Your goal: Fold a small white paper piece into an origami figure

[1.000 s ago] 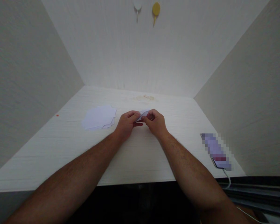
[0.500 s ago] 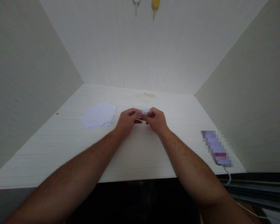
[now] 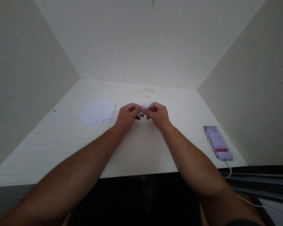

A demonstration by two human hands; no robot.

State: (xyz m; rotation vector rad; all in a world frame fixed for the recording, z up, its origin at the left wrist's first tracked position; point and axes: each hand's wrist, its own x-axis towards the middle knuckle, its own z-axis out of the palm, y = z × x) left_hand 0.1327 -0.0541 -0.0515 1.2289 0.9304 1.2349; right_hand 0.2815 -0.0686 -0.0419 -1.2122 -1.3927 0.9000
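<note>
A small piece of white paper (image 3: 146,107), which looks folded, spans the gap between my two hands over the middle of the table. My left hand (image 3: 130,115) pinches its left end, thumb on top and the other fingers beneath. At the right end, my right hand (image 3: 158,113) grips it between thumb and forefinger. Both thumb tips lie close together on the near side of the paper. The fingers hide much of its shape. To the left of my left hand lies a loose pile of white paper sheets (image 3: 98,111), their edges fanned unevenly.
A phone-like device (image 3: 218,143), blurred out, lies at the right with a white cable (image 3: 230,169) running off the table's front edge. White walls enclose the white table (image 3: 141,150) at the back and sides. Brownish stains (image 3: 145,90) mark its rear; a small red spot (image 3: 54,110) is at left.
The view has tilted slightly downward, so everything sits a little higher and the wall hooks have mostly left the frame. My thumbs have shifted slightly on the paper, which both hands still hold.
</note>
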